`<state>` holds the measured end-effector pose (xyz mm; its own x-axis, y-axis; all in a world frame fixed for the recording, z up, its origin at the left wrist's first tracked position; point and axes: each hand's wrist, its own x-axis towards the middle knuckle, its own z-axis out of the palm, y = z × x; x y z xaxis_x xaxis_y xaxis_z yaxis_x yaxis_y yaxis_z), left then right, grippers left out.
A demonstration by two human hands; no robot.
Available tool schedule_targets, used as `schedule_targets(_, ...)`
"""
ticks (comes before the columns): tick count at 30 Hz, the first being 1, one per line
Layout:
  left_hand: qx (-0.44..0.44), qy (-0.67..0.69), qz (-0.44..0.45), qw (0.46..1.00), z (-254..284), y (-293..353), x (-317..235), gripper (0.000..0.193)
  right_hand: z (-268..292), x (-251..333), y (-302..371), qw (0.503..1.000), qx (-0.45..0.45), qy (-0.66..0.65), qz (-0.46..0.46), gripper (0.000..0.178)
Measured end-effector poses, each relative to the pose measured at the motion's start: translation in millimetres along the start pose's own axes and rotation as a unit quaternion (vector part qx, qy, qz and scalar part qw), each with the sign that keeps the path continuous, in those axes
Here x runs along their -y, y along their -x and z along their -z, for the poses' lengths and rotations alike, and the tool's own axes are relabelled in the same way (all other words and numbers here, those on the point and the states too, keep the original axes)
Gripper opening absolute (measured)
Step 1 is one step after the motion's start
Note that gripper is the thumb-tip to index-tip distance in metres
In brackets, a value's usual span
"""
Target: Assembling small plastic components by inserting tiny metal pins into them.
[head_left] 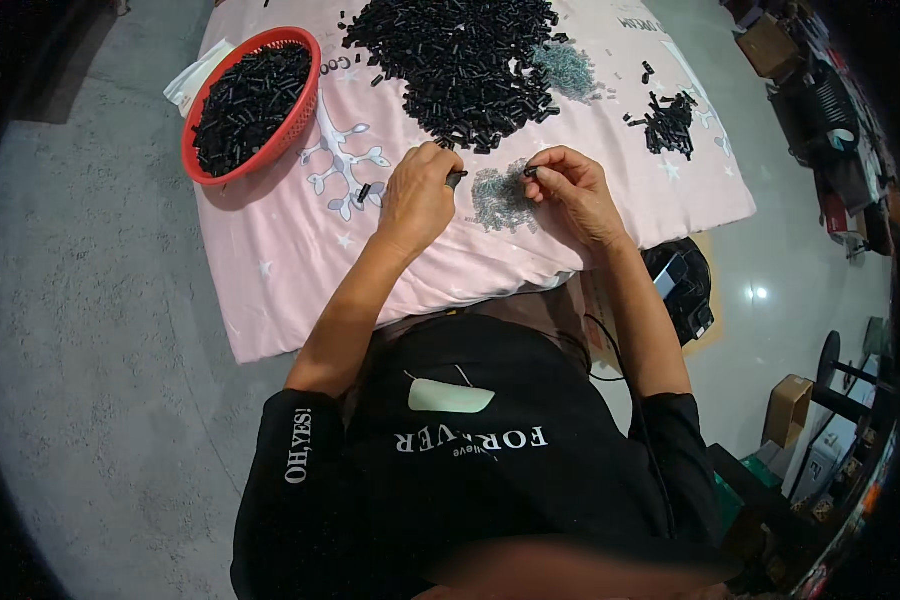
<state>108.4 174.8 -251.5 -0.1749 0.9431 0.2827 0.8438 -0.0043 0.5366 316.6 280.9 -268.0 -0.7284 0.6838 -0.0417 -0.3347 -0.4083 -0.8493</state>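
Observation:
My left hand (pixel 420 196) is closed around a dark object (pixel 457 178) whose tip sticks out past the fingers; most of it is hidden in the palm. Close by on the right, my right hand (pixel 578 190) pinches a small black cylindrical part (pixel 530 171) between thumb and fingertips. Between the two hands lies a small heap of clear, shiny little pieces (pixel 501 200). Beyond them spreads a large pile of black cylindrical parts (pixel 450 70). A single black part (pixel 364 193) rests on the cloth left of my left hand.
A red plastic basket (pixel 310 115) full of black parts stands at the left, over something white. Another heap of clear pieces (pixel 563 70) borders the big pile. Several black parts (pixel 668 125) lie at the right. Pink patterned cloth (pixel 300 280) covers the work surface. Boxes (pixel 770 45) stand far right.

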Motion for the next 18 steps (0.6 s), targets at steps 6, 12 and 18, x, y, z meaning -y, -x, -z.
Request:
schedule_targets(6,0.004,0.092,0.025,0.995,6.1,-2.6,-20.2,0.022,2.0,-0.3,-1.1,1.000,0.002,0.004,0.000,0.010)
schedule_targets(12,0.012,0.274,0.046,0.960,3.0,-4.1,-45.4,0.025,2.2,-0.8,-1.6,1.000,0.007,0.008,-0.001,0.011)
schedule_targets(18,0.011,0.258,0.004,0.966,-0.2,-5.2,-51.8,0.025,-0.9,-0.1,0.6,1.000,0.000,0.004,-0.008,0.011)
